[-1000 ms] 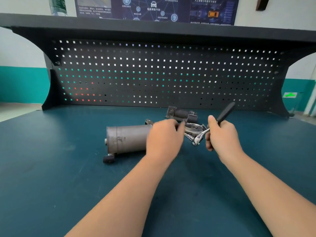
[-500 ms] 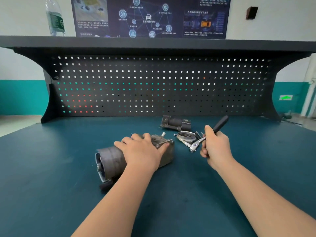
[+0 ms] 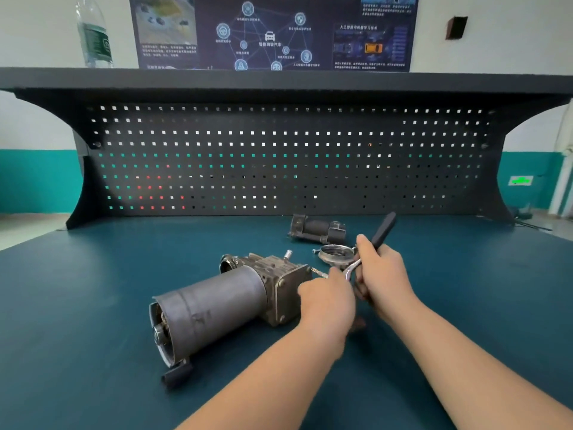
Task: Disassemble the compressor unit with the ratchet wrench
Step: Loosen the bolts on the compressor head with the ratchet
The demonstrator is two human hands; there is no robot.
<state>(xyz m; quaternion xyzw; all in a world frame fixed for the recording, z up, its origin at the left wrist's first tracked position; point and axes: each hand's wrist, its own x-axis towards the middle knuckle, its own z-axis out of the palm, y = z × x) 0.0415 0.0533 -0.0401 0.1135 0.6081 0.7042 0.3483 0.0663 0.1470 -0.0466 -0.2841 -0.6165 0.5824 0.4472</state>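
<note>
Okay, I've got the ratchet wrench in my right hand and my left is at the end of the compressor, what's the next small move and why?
Probably seat the ratchet wrench head on the bolt that sticks out of the compressor unit housing. The right hand holds the wrench beside that bolt, and the left hand is at the same spot, seemingly guiding it. Whether the head already sits on it cannot be told.

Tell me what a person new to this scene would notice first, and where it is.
The grey compressor unit lies on its side in the middle of the teal workbench. At its right end the left hand meets the right hand, which grips the ratchet wrench. Behind them lie a metal ring and a dark removed part.
</note>
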